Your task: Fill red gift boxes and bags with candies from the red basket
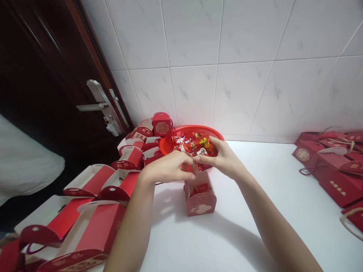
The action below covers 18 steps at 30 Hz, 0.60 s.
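Observation:
Over the front of a red basket [195, 127], my right hand [227, 158] has thumb and fingers around a shiny red snack packet [207, 145] with gold lettering. My left hand [167, 166] is beside it, palm down, its fingers bent and drawn together close to the thumb. Whatever these fingers hold, if anything, is hidden. Just below both hands stands an open red gift box [202, 202] with a pale print on its front. Inside that box lies a small red wrapped piece [200, 189]. Other wrapped sweets [180, 141] show in the basket.
Several open red boxes [99, 223] crowd the left side of the white table [181, 241]. More red boxes [334, 170], some with cord handles, are piled at the right. Behind are a tiled wall [244, 94] and a dark door [56, 56] with a metal handle.

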Each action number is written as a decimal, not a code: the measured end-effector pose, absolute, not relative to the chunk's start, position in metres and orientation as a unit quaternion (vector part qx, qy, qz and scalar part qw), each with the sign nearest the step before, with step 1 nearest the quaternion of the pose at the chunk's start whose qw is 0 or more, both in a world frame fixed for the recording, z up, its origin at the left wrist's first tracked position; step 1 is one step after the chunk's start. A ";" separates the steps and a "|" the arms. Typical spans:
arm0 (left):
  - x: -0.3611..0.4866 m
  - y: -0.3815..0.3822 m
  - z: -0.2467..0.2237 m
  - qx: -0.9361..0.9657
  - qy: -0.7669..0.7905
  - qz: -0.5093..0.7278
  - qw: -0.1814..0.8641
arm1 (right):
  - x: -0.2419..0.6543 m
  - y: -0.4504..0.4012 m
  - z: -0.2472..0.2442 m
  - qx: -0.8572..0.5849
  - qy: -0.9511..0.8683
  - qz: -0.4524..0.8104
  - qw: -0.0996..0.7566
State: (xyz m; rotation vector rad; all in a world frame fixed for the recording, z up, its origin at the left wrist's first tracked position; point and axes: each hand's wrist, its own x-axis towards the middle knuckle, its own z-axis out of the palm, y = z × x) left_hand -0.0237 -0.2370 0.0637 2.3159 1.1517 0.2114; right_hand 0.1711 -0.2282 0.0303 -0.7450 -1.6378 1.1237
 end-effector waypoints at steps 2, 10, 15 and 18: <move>-0.023 -0.236 0.061 0.862 0.426 0.068 0.266 | 0.169 -0.229 0.030 -0.312 -0.677 0.466 0.476; -0.029 -0.227 0.051 0.820 0.504 -0.004 0.271 | 0.161 -0.229 0.023 -0.320 -0.693 0.467 0.446; -0.039 -0.224 0.051 0.838 0.420 0.043 0.347 | 0.159 -0.230 0.021 -0.298 -0.698 0.488 0.432; -0.044 -0.223 0.052 0.858 0.368 0.061 0.354 | 0.163 -0.232 0.024 -0.265 -0.718 0.488 0.419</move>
